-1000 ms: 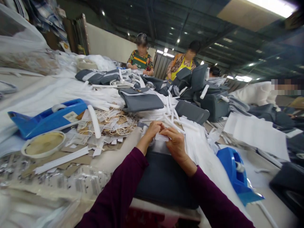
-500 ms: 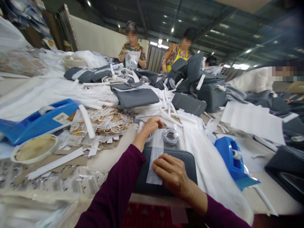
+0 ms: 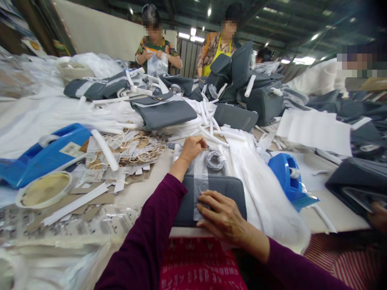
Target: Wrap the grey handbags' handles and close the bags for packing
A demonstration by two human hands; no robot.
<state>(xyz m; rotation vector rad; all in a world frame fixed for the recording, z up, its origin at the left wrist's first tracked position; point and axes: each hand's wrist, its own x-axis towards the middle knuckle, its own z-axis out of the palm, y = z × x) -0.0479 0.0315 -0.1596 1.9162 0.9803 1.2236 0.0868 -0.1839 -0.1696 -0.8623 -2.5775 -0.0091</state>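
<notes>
Stretching away from the worker, the cluttered table [image 3: 159,173] carries a heap of dark grey bags [image 3: 263,100] at one o'clock, taking the flat bag under the hands as the dial's centre. One co-worker [image 3: 155,56] stands at eleven, handling clear plastic. Long white padding [image 3: 266,197] runs along three o'clock. That flat dark grey bag [image 3: 225,187] lies at the near table edge, directly before the worker. Blue tape dispensers [image 3: 45,151] sit either side, between nine and ten and between two and three; a pile of tags [image 3: 139,149] is at ten. The right hand [image 3: 225,215] rests at five o'clock, its fingers loosely spread over the lower end of a clear strip [image 3: 200,181] crossing the bag. The left hand [image 3: 191,149] is at eleven, fingers curled together by the strip's far end; from here I can't tell whether they pinch it. A small grey coil [image 3: 215,160] lies at twelve.
</notes>
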